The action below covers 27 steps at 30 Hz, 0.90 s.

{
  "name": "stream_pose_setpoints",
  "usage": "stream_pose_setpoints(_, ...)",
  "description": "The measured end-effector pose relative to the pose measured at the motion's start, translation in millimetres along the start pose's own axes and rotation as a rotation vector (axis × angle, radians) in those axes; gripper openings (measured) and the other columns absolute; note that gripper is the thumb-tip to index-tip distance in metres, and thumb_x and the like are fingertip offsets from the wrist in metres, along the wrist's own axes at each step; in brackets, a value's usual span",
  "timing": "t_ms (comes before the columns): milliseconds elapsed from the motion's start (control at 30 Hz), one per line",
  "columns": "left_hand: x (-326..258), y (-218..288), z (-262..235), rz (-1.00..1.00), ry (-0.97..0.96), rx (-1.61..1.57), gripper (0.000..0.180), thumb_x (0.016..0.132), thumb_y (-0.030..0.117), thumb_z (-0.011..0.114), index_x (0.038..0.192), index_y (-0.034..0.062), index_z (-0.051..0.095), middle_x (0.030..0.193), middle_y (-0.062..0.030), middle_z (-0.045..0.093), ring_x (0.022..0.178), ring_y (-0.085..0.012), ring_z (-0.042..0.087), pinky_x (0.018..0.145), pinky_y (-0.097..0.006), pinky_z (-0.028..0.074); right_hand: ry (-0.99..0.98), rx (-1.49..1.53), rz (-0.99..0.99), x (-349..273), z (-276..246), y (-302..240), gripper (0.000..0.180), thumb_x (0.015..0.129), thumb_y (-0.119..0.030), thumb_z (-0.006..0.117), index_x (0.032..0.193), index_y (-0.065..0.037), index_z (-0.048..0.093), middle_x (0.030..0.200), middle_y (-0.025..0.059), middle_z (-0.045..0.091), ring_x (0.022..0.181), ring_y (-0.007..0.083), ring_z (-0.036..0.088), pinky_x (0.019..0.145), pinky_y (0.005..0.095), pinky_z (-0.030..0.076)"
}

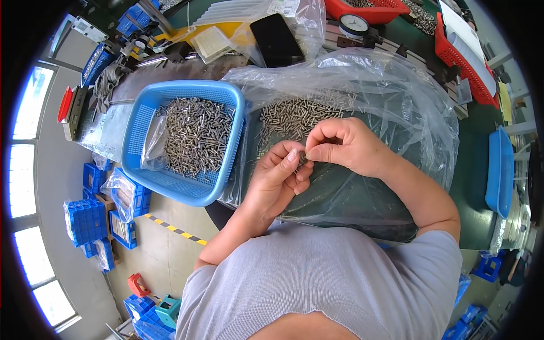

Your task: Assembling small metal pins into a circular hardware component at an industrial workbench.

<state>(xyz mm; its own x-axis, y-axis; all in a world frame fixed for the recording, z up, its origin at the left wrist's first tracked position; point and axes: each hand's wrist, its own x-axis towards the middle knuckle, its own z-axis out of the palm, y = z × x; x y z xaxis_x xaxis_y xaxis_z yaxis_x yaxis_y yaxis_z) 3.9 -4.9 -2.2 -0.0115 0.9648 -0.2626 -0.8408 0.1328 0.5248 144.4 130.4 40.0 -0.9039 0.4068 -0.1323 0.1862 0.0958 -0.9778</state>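
My left hand (277, 175) is curled palm-up around a few small metal pins (302, 160), its thumb resting along them. Close against it, my right hand (352, 148) has thumb and forefinger pinched together at the left fingertips; whatever is in that pinch is too small to make out. Just beyond both hands, a loose heap of short metal pins (297, 116) lies on a clear plastic sheet (391, 76). To the left stands a blue perforated basket (190, 194) holding many similar pins (198, 133) and a crumpled clear bag (154, 141).
A black phone (276, 39) lies at the back, near a dial gauge (353, 25) and a red basket (368, 10). Another red basket (467, 59) holding papers is at the far right, with a blue tray (500, 173) nearer. Blue crates (85, 220) stand on the floor at left.
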Motion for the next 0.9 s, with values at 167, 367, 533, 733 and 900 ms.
stream_pose_setpoints(167, 0, 0, 0, -0.012, 0.014, 0.004, 0.016, 0.093, 0.021, 0.057, 0.1, 0.0067, 0.056, 0.085, -0.0046, 0.057, 0.067, -0.0092, 0.047, 0.055, -0.023, 0.037, 0.022, 0.032, -0.046, -1, 4, 3, 0.01, 0.082, -0.008, 0.069, 0.086, -0.003, 0.061, 0.078, -0.0011, 0.059, 0.073, 0.0054, 0.053, 0.066, 0.0223, 0.044)
stream_pose_setpoints(367, 2, 2, -7, -0.054, -0.083, 0.003, 0.019, 0.091, 0.024, 0.06, 0.096, 0.0062, 0.055, 0.082, -0.0039, 0.056, 0.064, -0.0086, 0.045, 0.053, -0.022, 0.035, 0.064, -0.117, -0.223, 3, 10, 5, 0.016, 0.076, -0.007, 0.072, 0.085, -0.004, 0.06, 0.085, 0.0013, 0.055, 0.076, 0.0094, 0.053, 0.067, 0.0236, 0.044)
stream_pose_setpoints(533, 2, 1, 1, -0.043, -0.035, -0.007, 0.021, 0.091, 0.026, 0.06, 0.099, 0.0058, 0.056, 0.081, -0.004, 0.057, 0.066, -0.0097, 0.048, 0.054, -0.023, 0.037, 0.086, -0.208, -0.422, 5, 7, 13, 0.017, 0.074, -0.007, 0.072, 0.086, -0.005, 0.06, 0.087, 0.0032, 0.054, 0.079, 0.0129, 0.054, 0.069, 0.0254, 0.044)
stream_pose_setpoints(733, 2, -3, -2, 0.042, -0.024, -0.001, 0.022, 0.092, 0.023, 0.058, 0.103, 0.0046, 0.056, 0.088, -0.007, 0.058, 0.073, -0.0127, 0.052, 0.059, -0.024, 0.043, 0.086, -0.244, -0.388, -1, -2, 6, 0.012, 0.076, -0.007, 0.071, 0.083, -0.004, 0.063, 0.084, 0.0038, 0.057, 0.08, 0.0148, 0.056, 0.07, 0.0281, 0.045)
stream_pose_setpoints(900, 2, -3, -6, 0.081, -0.062, -0.023, 0.023, 0.094, 0.02, 0.053, 0.11, 0.0039, 0.054, 0.099, -0.0095, 0.053, 0.08, -0.0143, 0.047, 0.06, -0.022, 0.04, 0.166, -0.511, -0.266, -5, -21, 3, 0.01, 0.074, -0.006, 0.069, 0.082, -0.003, 0.063, 0.079, 0.0052, 0.058, 0.077, 0.0216, 0.057, 0.068, 0.0316, 0.045)
